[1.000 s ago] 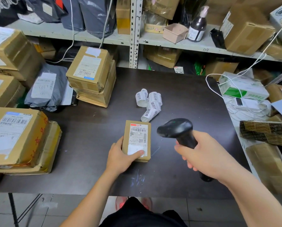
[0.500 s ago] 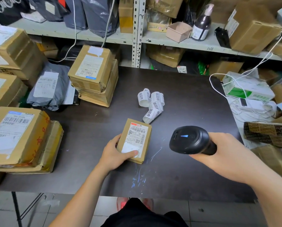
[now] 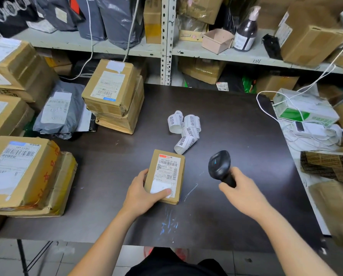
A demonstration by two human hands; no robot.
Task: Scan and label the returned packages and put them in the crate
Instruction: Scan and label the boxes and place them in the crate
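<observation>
A small brown cardboard package [image 3: 165, 172] with a white shipping label lies flat on the dark table [image 3: 236, 136]. My left hand [image 3: 142, 193] grips its near left corner, thumb on the label. My right hand [image 3: 244, 193] holds a black barcode scanner [image 3: 219, 166] by the handle, just right of the package, head raised and tilted away from me. A curled strip of white printed return labels [image 3: 184, 130] lies behind the package. No crate is in view.
Stacked cardboard boxes [image 3: 114, 96] and a grey mailer bag [image 3: 61, 110] crowd the table's left side. More boxes [image 3: 19, 174] sit at the near left. A white label printer [image 3: 304, 110] with cables stands at right. Shelves [image 3: 206, 54] with parcels run along the back.
My right hand has swung the scanner from pointing left, level with the package, to upright beside it. My left hand has kept its hold and the package has turned straighter.
</observation>
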